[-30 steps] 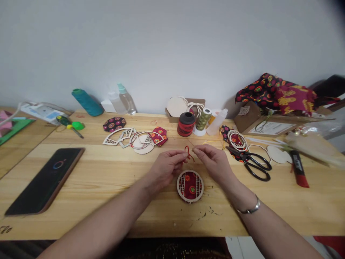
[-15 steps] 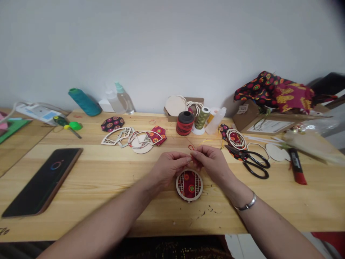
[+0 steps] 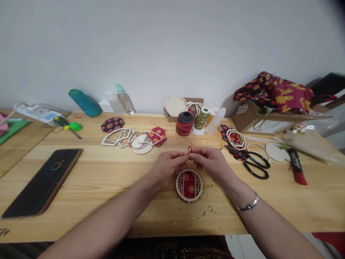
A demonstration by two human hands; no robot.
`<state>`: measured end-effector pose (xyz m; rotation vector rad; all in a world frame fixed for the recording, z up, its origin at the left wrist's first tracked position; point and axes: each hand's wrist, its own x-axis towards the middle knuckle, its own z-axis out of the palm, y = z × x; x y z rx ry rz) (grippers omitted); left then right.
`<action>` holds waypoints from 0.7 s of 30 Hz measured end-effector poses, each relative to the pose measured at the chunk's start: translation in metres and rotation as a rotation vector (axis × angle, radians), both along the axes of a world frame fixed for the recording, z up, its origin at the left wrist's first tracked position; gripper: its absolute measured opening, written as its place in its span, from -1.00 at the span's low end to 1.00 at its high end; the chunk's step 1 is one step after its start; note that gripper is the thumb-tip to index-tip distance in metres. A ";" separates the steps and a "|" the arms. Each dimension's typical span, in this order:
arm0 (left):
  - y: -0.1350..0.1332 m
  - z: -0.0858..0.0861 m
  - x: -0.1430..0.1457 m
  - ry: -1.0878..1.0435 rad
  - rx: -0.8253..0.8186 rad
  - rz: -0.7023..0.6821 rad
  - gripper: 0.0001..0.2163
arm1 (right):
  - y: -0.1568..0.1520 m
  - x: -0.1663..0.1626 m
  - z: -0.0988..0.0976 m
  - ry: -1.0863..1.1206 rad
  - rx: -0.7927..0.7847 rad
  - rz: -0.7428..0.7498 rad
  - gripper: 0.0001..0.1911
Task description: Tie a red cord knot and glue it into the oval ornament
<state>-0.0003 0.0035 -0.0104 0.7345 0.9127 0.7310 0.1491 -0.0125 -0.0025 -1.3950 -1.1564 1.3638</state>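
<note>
A loop of red cord [image 3: 190, 149] stands up between my fingertips. My left hand [image 3: 169, 166] pinches it from the left, thumb against forefinger. From the right, my right hand [image 3: 208, 160] also pinches the cord, and the two thumbs almost meet. Just below the hands lies a round wooden-framed ornament [image 3: 189, 186] with lattice strips over dark red patterned fabric and a small tab at its bottom edge. Whether the cord is fastened to the ornament's top is hidden by my fingers.
Black-handled scissors [image 3: 255, 163] and a red-capped tube [image 3: 298, 167] lie at the right. Behind my hands stand a red thread spool [image 3: 184, 123] and a green one [image 3: 202, 118]. Wooden cutouts [image 3: 140, 141] lie back left, a phone [image 3: 44, 182] at far left.
My fingertips have shifted slightly left and come closer together. The red loop now stands more upright. The ornament has stayed in place.
</note>
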 end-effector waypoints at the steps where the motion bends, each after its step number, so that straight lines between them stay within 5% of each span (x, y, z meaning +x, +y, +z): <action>1: 0.000 0.000 0.000 0.005 -0.004 0.006 -0.86 | 0.000 0.000 0.000 -0.013 0.014 -0.009 -0.76; 21: 0.001 0.005 -0.001 0.066 0.045 -0.050 -0.88 | 0.000 0.004 -0.006 -0.489 0.318 -0.002 -0.90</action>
